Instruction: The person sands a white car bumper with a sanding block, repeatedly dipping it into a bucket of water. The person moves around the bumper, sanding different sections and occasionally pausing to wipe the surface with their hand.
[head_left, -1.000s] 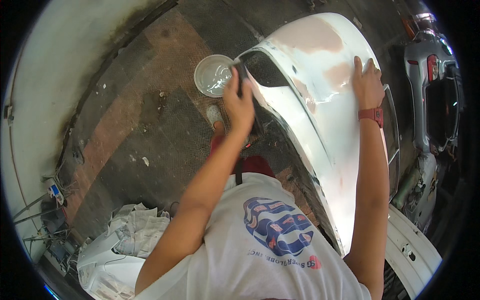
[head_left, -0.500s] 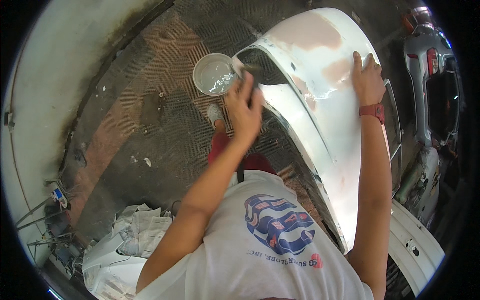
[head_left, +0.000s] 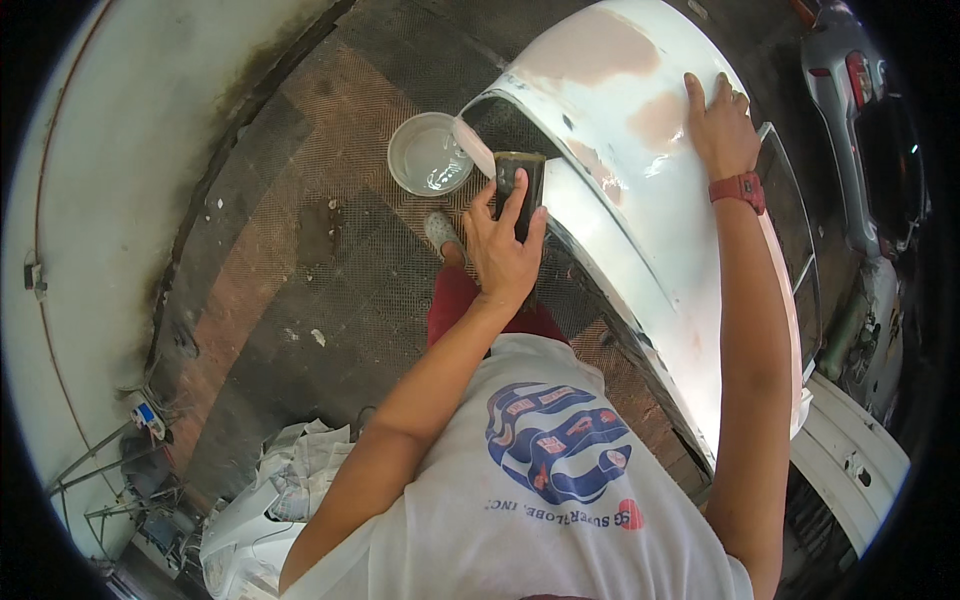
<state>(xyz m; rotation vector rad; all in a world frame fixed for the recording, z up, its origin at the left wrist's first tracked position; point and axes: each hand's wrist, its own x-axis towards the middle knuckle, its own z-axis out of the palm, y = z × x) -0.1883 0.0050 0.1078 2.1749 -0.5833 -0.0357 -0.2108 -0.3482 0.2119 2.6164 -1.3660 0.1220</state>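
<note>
In front of me lies a large white car body panel (head_left: 655,250), curved and glossy, with pinkish-beige patches (head_left: 665,125) on it. My left hand (head_left: 508,245) grips a dark rectangular sanding block (head_left: 520,185) from the near side, fingers laid along its face. The block is upright beside the panel's arched cutout; whether it touches the edge I cannot tell. My right hand (head_left: 722,135), with a red watch on the wrist, rests spread on the panel's far right part. Left of the cutout stands a round pale bucket (head_left: 398,160) holding cloudy water.
A pale wall (head_left: 90,190) curves along the left. At lower left sits a white part (head_left: 245,550) covered with paper. A grey car bumper (head_left: 840,130) and a white ribbed panel (head_left: 850,465) lie on the right. The floor (head_left: 300,260) is dark and textured, with scattered debris.
My left hand has drawn the sanding block back from the cutout's edge and turned it so its face shows. My right hand stays on the panel. The view has shifted slightly.
</note>
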